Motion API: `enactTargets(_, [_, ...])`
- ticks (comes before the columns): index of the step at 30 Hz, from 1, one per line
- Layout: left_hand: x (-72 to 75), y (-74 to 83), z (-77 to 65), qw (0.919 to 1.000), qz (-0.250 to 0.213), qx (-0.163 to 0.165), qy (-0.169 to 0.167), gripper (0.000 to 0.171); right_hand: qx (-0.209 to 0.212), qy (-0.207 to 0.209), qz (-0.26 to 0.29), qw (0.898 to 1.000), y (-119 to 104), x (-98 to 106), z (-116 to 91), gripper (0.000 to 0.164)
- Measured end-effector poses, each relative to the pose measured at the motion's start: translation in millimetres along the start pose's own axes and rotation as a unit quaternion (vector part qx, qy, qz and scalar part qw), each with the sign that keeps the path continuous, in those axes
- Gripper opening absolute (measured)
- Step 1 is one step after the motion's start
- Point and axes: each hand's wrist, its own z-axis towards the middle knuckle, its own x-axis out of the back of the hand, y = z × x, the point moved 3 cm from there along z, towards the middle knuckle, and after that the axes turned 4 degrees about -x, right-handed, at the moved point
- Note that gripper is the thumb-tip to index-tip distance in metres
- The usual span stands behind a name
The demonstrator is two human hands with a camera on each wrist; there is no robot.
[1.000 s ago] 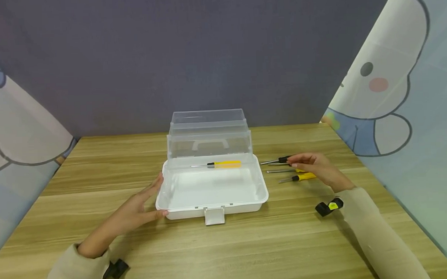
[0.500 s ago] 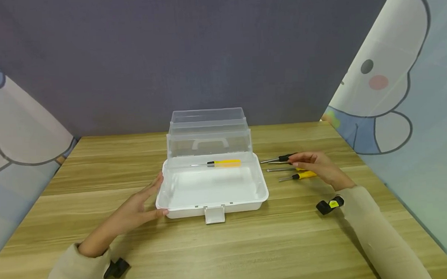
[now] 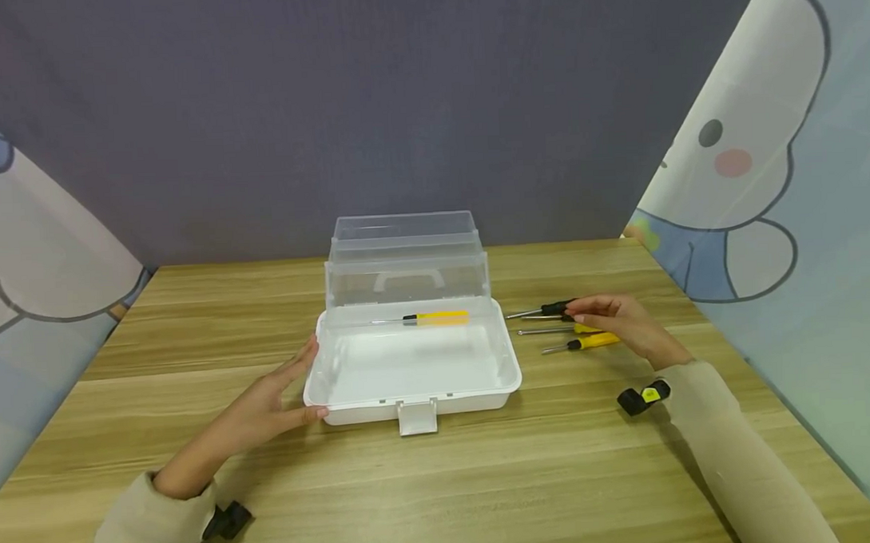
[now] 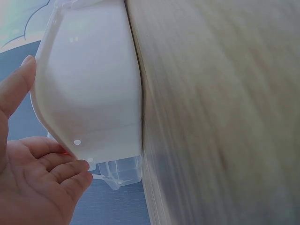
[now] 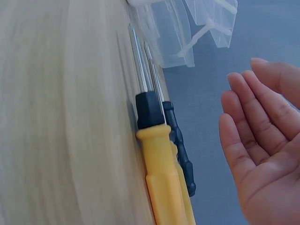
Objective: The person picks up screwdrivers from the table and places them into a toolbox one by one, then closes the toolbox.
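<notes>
A white plastic toolbox stands with its clear tiered lid raised behind. Along the box's back lies a yellow-handled screwdriver. My left hand touches the box's left end, thumb at the front corner and fingers against the side; its fingers look relaxed in the left wrist view. My right hand hovers with loosely bent fingers over several screwdrivers to the right, holding nothing. Nearest me is a yellow-handled screwdriver; behind it is a black-handled one, and fingers partly cover other handles in the head view.
The wooden table reaches a dark grey backdrop. Cartoon-printed cloth hangs at both sides. The box's front latch hangs down. A black wrist device sits on each sleeve.
My right hand has shifted slightly to the right, so a little more of the screwdriver handles shows. My left hand and the toolbox stay where they were.
</notes>
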Motion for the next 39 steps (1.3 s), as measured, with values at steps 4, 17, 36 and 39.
enactTargets(4, [-0.2,-0.8,0.0,1.0000,0.003,0.000,0.000,0.089,-0.006,0.007,-0.003,1.000,3,4,-2,0.035])
enactTargets(17, [-0.5,-1.7,-0.6,1.0000,-0.002,0.002,-0.002,0.089,-0.033,-0.002,-0.031,0.999,12,13,-8,0.042])
enactTargets(36, [-0.6,-1.9,-1.2,1.0000,-0.010,0.002,-0.001,0.089,-0.047,0.002,-0.060,0.997,26,29,-19,0.041])
enactTargets(39, [-0.9,-1.5,-1.1,0.9999,-0.012,0.000,0.000,0.088,-0.045,0.002,-0.071,0.996,28,31,-19,0.039])
